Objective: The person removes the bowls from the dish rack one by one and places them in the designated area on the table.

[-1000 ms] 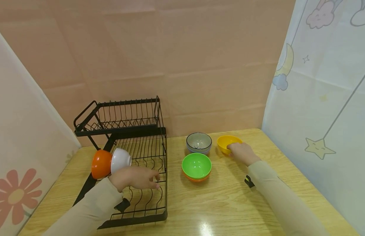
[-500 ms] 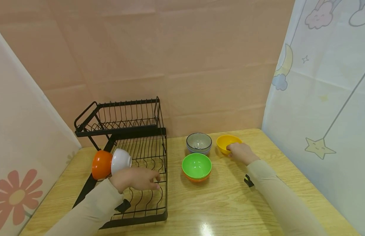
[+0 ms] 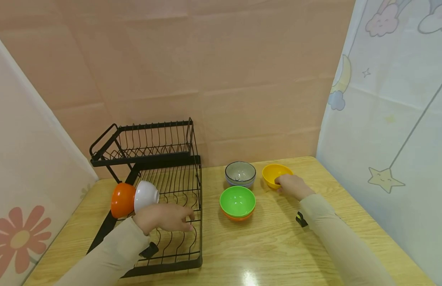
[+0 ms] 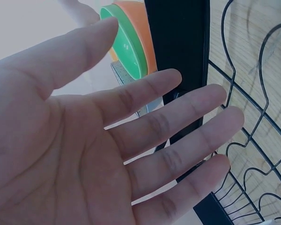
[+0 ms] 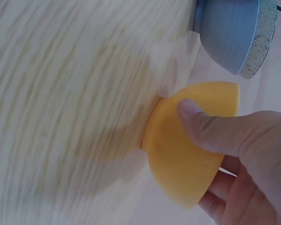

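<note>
At the back right of the table, my right hand [image 3: 294, 186] grips the near rim of a yellow bowl [image 3: 272, 171]. In the right wrist view, the thumb presses the outside of the yellow bowl [image 5: 182, 154] while the fingers go over its rim. My left hand [image 3: 165, 217] hovers over the lower tier of the black dish rack [image 3: 200, 246], holding nothing. Its fingers [image 4: 164, 124] look straight and spread in the left wrist view. Just behind that hand, a white bowl [image 3: 145, 194] and an orange bowl [image 3: 122, 200] stand on their sides in the rack.
Between the rack and the yellow bowl stand two stacks: a green bowl [image 3: 238, 201] in an orange bowl [image 3: 238, 217], and a grey bowl [image 3: 241, 171] in a bluish bowl [image 3: 242, 184]. The rack's upper tier [image 3: 142, 159] overhangs its rear part. Cloth walls border the table.
Both hands stay almost where they were, the right one on the yellow bowl throughout. The head view shifts very slightly.
</note>
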A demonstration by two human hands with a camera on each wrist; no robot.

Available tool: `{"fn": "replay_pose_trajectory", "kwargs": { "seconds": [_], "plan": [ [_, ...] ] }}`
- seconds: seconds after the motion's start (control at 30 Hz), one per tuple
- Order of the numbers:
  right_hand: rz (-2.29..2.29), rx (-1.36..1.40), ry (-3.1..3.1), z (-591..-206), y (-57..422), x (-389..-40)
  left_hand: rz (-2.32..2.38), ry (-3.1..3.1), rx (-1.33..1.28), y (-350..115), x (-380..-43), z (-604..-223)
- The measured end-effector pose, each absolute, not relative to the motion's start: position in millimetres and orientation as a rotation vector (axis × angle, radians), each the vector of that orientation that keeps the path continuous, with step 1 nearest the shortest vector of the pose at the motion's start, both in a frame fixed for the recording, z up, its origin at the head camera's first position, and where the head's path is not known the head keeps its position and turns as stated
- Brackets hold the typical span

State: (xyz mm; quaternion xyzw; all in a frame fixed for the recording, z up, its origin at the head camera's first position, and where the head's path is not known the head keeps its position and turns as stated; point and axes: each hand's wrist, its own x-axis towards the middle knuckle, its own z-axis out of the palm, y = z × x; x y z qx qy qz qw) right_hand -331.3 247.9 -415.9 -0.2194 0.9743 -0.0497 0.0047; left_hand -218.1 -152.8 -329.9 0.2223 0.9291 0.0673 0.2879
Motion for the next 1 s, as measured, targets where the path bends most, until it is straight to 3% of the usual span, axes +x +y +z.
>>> {"fn": "replay_pose_trajectory", "kwargs": {
  "seconds": [0.37,1.0],
  "plan": [
    [-0.087,-0.763,3.145,-412,248,-326,0.172,2.494,0.601,-153,-217,-331],
    [-0.416,-1.104,2.922,-388,226,-275,0.190,2.474,0.622,-151,-222,-328]
  ]
}}
